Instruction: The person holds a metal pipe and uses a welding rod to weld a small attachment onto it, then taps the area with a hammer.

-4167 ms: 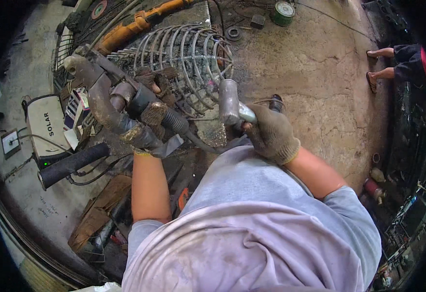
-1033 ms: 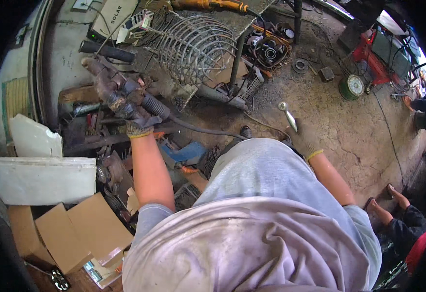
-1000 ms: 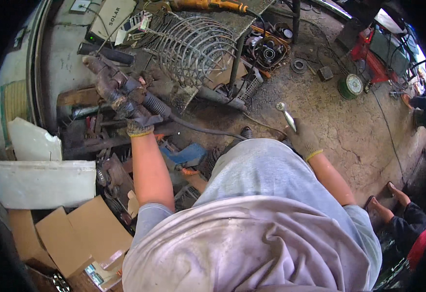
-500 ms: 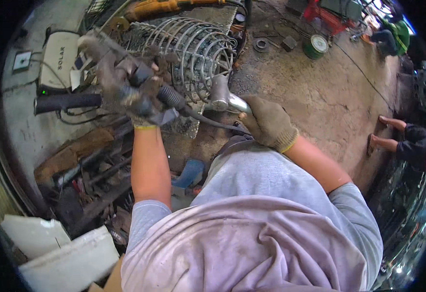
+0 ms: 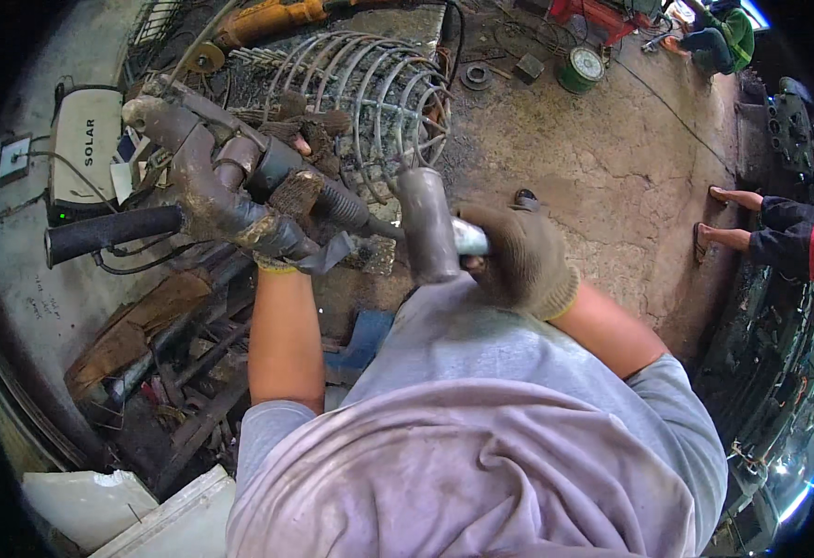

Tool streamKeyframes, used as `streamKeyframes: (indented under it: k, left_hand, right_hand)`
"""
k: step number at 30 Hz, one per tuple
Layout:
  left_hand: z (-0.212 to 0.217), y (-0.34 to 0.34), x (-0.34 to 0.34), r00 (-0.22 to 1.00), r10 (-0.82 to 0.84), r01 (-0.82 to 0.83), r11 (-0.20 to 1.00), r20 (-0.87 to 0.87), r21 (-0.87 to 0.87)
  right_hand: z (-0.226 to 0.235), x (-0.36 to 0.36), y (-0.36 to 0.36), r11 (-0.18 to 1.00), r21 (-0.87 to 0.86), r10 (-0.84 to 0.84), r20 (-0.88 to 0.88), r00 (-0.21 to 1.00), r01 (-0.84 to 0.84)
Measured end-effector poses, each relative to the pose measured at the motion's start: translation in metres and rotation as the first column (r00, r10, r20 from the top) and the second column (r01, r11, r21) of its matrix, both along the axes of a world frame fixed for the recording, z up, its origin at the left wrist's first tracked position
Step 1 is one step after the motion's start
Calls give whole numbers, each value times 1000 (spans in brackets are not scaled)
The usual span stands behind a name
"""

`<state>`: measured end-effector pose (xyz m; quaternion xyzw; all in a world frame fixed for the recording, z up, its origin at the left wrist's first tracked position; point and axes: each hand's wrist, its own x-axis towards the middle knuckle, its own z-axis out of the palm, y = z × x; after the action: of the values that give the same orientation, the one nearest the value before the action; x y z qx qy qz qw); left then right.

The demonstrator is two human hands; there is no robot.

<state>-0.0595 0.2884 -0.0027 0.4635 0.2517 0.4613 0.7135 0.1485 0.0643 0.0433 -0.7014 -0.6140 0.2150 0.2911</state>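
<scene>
My left hand, in a dirty brown work glove, is closed around a grimy metal piece with pipe-like elbows. A ribbed dark sleeve runs out of this piece to the right, and a black cylindrical grip sticks out at its left. I cannot make out its exact kind. Also gloved, my right hand wraps the shiny handle of a hammer. The hammer's thick, cylindrical steel head is held in front of my body, close to the end of the ribbed sleeve.
Beyond my hands lies a coiled metal cage on a dirty slab. White box with cable stands left; scrap metal and wood lie below it. A green tin stands far right. Two people are at the right.
The hammer has come closer to me and turned, so its head now shows lengthwise. The metal piece in my left hand appears larger and nearer. Both hands keep their hold.
</scene>
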Motion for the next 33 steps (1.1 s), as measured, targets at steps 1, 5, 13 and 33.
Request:
streamKeyframes:
  k: [1,5,13,33]
  left_hand:
    - [1,-2,-1,1000,-5,5,1000,-2,-7]
    - [-4,-2,-1,1000,-29,29,999,4,-35]
    - [-2,1,-3,999,-32,32,998,1,-53]
    - [4,-3,-1,1000,-30,30,997,-3,-77]
  right_hand:
    - [-13,0,-2,999,30,-17,10,1000,17]
    - [-29,6,5,973,-202,-111,18,994,112]
    - [12,-6,0,994,-74,76,-70,995,-82]
    - [-36,7,-5,988,-152,-11,31,999,16]
